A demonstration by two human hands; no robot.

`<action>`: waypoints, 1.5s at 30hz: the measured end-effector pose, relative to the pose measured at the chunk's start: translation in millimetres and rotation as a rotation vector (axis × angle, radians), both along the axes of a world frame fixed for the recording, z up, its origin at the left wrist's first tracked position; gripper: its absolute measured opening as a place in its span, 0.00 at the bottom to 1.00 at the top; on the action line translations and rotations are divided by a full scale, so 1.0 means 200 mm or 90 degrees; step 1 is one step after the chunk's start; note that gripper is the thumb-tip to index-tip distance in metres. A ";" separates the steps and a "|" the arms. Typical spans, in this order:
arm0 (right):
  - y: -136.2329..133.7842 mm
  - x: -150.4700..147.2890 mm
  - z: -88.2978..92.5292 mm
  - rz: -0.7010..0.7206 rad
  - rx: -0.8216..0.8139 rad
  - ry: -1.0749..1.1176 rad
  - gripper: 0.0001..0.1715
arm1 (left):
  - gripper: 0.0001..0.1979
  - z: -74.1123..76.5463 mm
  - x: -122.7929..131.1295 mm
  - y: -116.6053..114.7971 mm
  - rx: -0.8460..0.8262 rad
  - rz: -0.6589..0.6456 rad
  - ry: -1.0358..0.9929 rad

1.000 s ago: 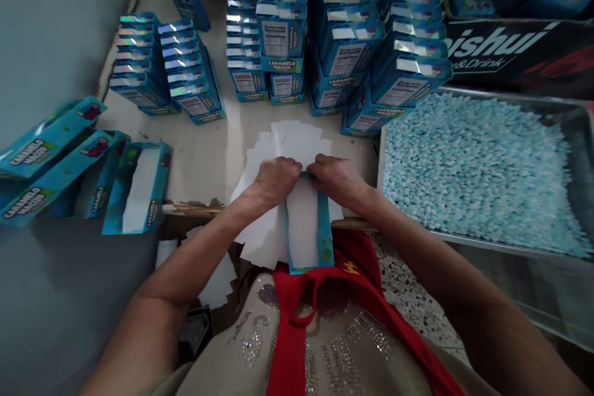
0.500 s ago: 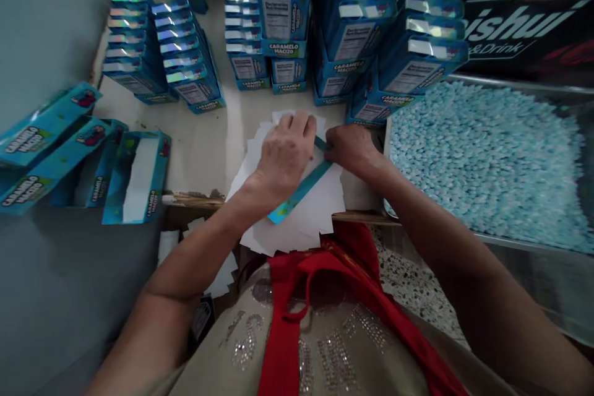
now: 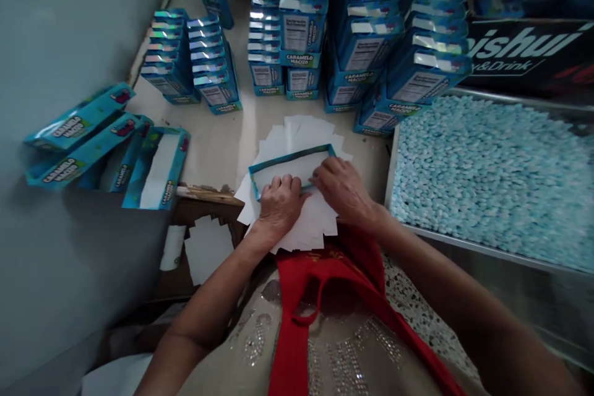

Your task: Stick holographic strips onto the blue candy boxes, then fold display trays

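A shallow blue cardboard tray with a white inside lies open side up on a fanned pile of white card sheets. My left hand grips the tray's near wall with bent fingers, the thumb pointing right. At the near right corner, my right hand has its fingers closed over the tray's edge. The far wall and left end of the tray stand upright; my hands hide most of the near wall.
Stacked blue candy boxes stand in several columns along the back. Empty blue trays lean together at left. A metal pan full of light blue candies sits at right, before a black carton.
The tray has turned from slanting to nearly crosswise, its open side now facing up. My left hand has come nearer to me, onto its near wall. The view has shifted slightly.
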State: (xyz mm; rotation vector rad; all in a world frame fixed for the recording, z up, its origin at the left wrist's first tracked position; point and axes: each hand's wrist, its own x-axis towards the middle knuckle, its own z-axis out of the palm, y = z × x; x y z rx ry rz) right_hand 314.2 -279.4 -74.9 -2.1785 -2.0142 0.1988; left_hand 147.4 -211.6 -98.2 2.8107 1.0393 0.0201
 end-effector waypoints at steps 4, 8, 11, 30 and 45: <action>-0.06 -0.04 -0.07 0.120 0.018 -0.025 0.16 | 0.14 0.02 0.00 -0.01 -0.022 -0.007 0.045; -0.06 -0.02 -0.10 0.157 0.048 -0.019 0.11 | 0.15 0.03 -0.02 0.00 -0.088 -0.023 0.051; -0.06 0.00 -0.09 0.197 0.060 0.000 0.09 | 0.13 0.06 -0.06 0.04 -0.124 -0.041 0.053; -0.13 0.06 0.15 -0.007 0.368 0.162 0.15 | 0.18 0.46 -0.50 0.31 0.131 0.125 -0.054; 0.10 0.19 -0.06 -0.192 -0.063 -0.020 0.48 | 0.20 0.34 -0.33 0.84 0.152 0.043 -0.089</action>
